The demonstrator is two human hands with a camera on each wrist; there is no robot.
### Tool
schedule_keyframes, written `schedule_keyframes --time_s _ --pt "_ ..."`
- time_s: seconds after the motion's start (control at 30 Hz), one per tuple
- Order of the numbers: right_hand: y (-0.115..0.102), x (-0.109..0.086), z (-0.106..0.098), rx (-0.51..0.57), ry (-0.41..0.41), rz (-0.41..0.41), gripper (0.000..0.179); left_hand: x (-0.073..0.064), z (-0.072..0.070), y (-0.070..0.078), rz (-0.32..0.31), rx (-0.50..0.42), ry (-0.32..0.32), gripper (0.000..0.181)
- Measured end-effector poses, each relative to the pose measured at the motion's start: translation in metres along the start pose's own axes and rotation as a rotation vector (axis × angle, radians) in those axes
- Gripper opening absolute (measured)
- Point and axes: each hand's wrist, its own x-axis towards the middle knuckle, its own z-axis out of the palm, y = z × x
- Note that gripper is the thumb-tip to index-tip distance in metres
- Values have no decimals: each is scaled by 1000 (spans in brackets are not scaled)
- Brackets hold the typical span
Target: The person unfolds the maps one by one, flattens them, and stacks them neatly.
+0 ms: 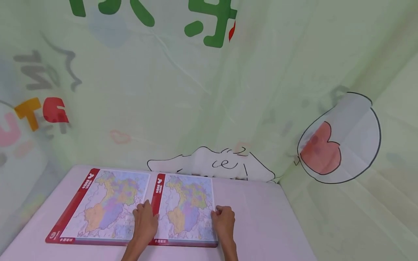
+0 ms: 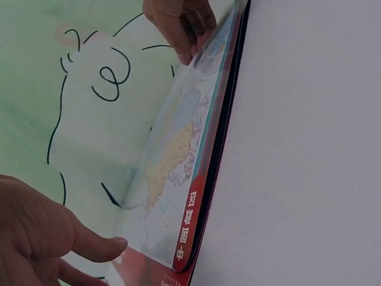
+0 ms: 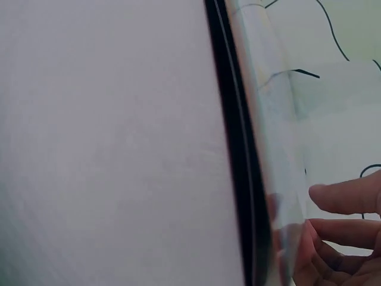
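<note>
Left hand [image 1: 145, 222]: fingers loose, at left edge of first map [image 1: 187, 199]. Right hand [image 1: 224, 222]: at its right edge; whether pinching, I cannot tell. Map between, on pale table [image 1: 258, 217]. Second map [image 1: 112, 203]: left. Printed curtain [image 1: 156, 98]: behind.

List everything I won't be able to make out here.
Head view: small print on the left map and right map, too tiny.
Head view: green lettering, cut off by the top edge.
Left wrist view: rest of the left hand, beyond the frame.
Right wrist view: map printing, blurred.

glossy smooth maps [image 1: 187, 207], creased cloth backdrop [image 1: 202, 94]
</note>
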Motion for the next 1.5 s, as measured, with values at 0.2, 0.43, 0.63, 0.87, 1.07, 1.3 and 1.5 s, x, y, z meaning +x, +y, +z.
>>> schedule_keyframes --time_s 0.2,0.43,0.63,0.87,1.07,1.3,1.5 --pt "-10 -8 -6 64 54 -5 34 4 8 -9 -2 -150 64 58" --pt "-2 -3 -1 95 66 54 34 8 3 -13 -63 -310 110 38" --pt "4 2 -2 121 59 74 37 13 4 -20 -49 -376 89 39" --pt "4 5 -7 149 12 79 41 13 -2 -23 -30 -396 24 54" --pt "1 5 -10 177 3 77 43 15 -7 -27 -22 -371 9 55" --pt "-10 0 -16 234 27 77 43 17 -13 -23 -16 -346 19 55" --pt "-10 1 -17 233 36 83 43 16 -17 -20 6 -337 35 53"
